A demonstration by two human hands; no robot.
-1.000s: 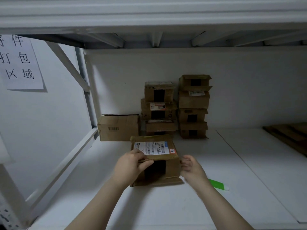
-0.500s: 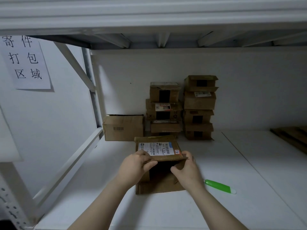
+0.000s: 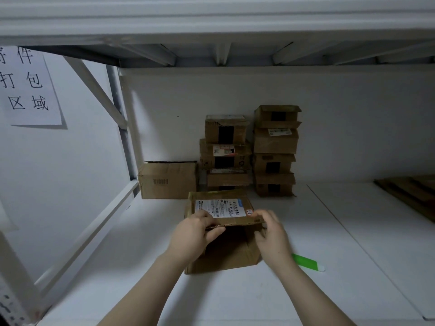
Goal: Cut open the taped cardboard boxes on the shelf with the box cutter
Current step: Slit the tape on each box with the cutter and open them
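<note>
One sign [image 3: 30, 90] reads 打包区域; box [image 3: 223, 255] label [image 3: 221, 208] unreadable.

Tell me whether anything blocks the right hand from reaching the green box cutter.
Nothing visible does. The box cutter lies on the white shelf just right of the right hand, which holds the flap of the cardboard box; the forearm hides the cutter's left end.

Open across the bare shelf [image 3: 353, 250] to the right, save for a green cutter [image 3: 308, 262] and flat cardboard [image 3: 409, 196] at the far edge. Blocked ahead by the near box [image 3: 223, 257], stacked boxes [image 3: 274, 161] and a carton [image 3: 168, 182]; hemmed leftward by a rail [image 3: 89, 231].
</note>
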